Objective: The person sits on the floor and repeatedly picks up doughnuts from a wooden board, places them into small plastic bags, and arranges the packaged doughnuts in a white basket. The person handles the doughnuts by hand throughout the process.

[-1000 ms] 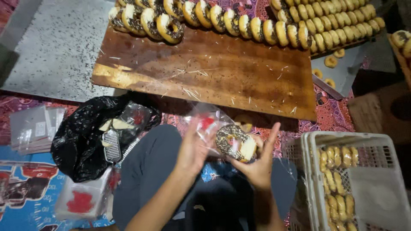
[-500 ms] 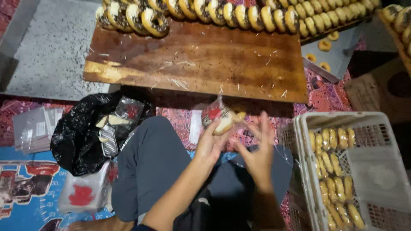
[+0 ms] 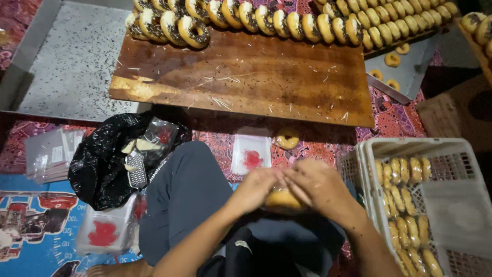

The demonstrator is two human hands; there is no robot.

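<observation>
Head view, looking down on a seated person's lap. The left hand (image 3: 254, 189) and the right hand (image 3: 319, 185) had come together low over the lap, fingertips meeting, both closed around a doughnut (image 3: 282, 199) of which only a pale golden edge showed beneath the fingers; whether its clear wrapper was still around it cannot be told. Half a second earlier the same hands were raised and slightly apart, the left one holding the bagged doughnut up near the wooden board's near edge; they had since dropped toward the body and closed on it. Beyond the hands, on the patterned cloth, a clear bag with a red mark (image 3: 251, 153) lay flat, with a loose doughnut (image 3: 287, 138) just to its right. Farther off lay the wooden board (image 3: 246, 82), carrying along its far edge a row of chocolate-sprinkled doughnuts (image 3: 266, 20). A grey metal tray (image 3: 66, 61) lay to the left of the board. To the near right stood a white plastic crate (image 3: 451, 154) holding wrapped doughnuts in rows. At the left, beside the person's knee, a black plastic bag (image 3: 102, 164) lay open, and a stack of clear bags (image 3: 105, 231) lay nearer than it.
</observation>
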